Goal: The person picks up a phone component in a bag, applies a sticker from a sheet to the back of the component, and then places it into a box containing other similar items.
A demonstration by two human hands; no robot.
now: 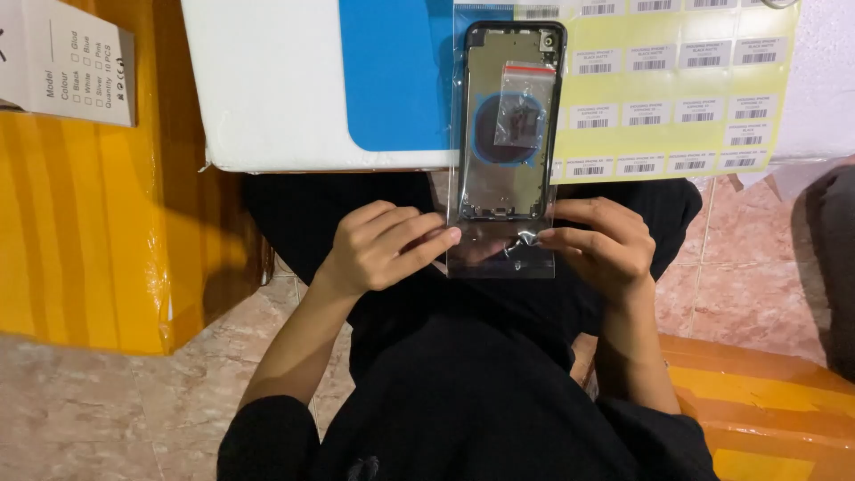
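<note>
My left hand and right hand pinch the clear sleeve below the phone housing; it looks slippery, light and rigid inside.

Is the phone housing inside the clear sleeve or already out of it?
Inside. The phone housing lies within the clear sleeve, whose bottom edge the left hand and right hand pinch.

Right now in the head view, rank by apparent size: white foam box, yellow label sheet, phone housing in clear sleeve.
1. white foam box
2. yellow label sheet, cut off by the frame edge, so unsure
3. phone housing, held nearer the camera
</note>
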